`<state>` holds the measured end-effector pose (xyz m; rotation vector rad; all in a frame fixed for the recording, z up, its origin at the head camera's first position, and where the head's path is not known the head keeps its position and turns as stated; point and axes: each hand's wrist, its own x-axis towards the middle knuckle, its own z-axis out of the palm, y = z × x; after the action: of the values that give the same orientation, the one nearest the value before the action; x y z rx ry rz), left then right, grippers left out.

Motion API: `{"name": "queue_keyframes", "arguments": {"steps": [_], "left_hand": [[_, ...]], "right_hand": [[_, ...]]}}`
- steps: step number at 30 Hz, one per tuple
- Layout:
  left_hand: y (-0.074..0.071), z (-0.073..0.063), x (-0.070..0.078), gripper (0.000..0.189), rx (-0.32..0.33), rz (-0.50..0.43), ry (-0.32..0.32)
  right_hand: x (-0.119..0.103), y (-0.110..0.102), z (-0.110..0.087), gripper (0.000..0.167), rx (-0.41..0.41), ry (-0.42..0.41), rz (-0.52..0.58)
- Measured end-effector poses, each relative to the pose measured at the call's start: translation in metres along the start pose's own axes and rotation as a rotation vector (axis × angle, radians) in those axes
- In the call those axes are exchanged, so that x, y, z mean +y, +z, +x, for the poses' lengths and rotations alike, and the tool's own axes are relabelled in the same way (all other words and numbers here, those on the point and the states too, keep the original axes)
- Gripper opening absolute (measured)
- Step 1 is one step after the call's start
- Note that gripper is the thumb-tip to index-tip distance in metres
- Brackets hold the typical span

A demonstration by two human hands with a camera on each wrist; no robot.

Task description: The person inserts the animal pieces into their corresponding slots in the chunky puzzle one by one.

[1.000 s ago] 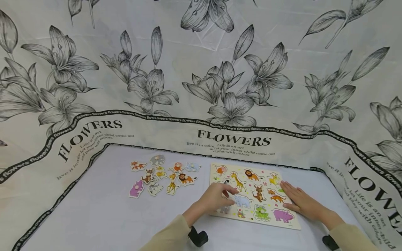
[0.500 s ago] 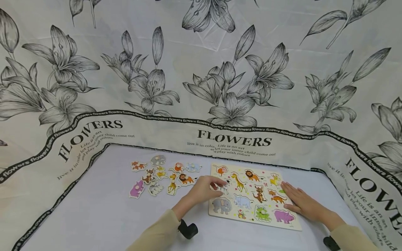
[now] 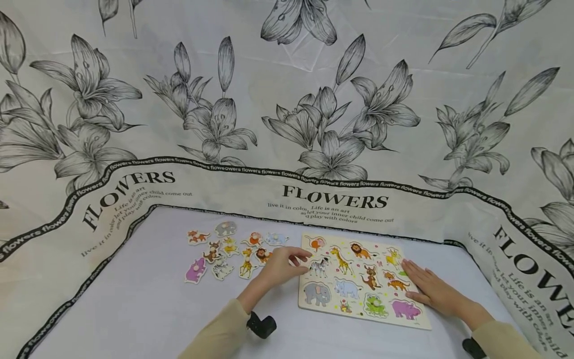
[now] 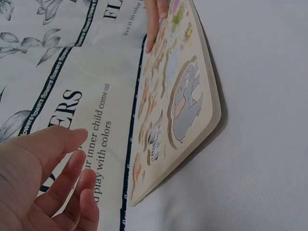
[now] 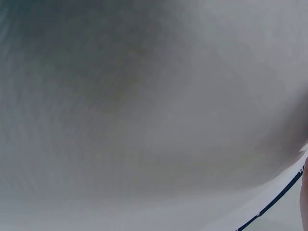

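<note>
A wooden animal puzzle board (image 3: 385,319) lies flat on the white table. My right hand (image 3: 439,294) rests with straight fingers on its right edge. At the board's left edge hovers my left hand (image 3: 282,267), its fingers loosely bent and nothing between them. The left wrist view shows that same hand (image 4: 53,178) apart from the board. Close to its fingertips is the zebra recess (image 3: 319,268), with the grey elephant recess (image 3: 317,294) below it. A green frog (image 3: 375,305) sits in the bottom row. The right wrist view shows mostly blurred white surface.
Several loose animal pieces lie in a cluster left of the board, among them a purple hippo (image 3: 195,269), a zebra (image 3: 222,269), a giraffe (image 3: 246,263) and a grey elephant (image 3: 225,229). A flower-printed cloth (image 3: 233,192) stands behind and around the table.
My left hand has drawn left off the board toward the loose pieces, uncovering the elephant and zebra recesses. My right hand stays at the right edge.
</note>
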<state>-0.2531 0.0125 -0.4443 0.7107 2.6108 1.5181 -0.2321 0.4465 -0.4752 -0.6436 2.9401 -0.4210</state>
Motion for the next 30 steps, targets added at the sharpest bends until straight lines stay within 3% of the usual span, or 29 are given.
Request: {"name": "queue_keyframes", "arguments": {"steps": [14, 30], "left_hand": [[-0.025, 0.003, -0.013, 0.032, 0.074, 0.011, -0.057], [-0.060, -0.012, -0.037, 0.031, 0.197, -0.027, -0.083]], "right_hand": [[-0.001, 0.000, 0.000, 0.078, 0.010, -0.012, -0.005], [0.000, 0.000, 0.000, 0.076, 0.032, -0.054, -0.055]]}}
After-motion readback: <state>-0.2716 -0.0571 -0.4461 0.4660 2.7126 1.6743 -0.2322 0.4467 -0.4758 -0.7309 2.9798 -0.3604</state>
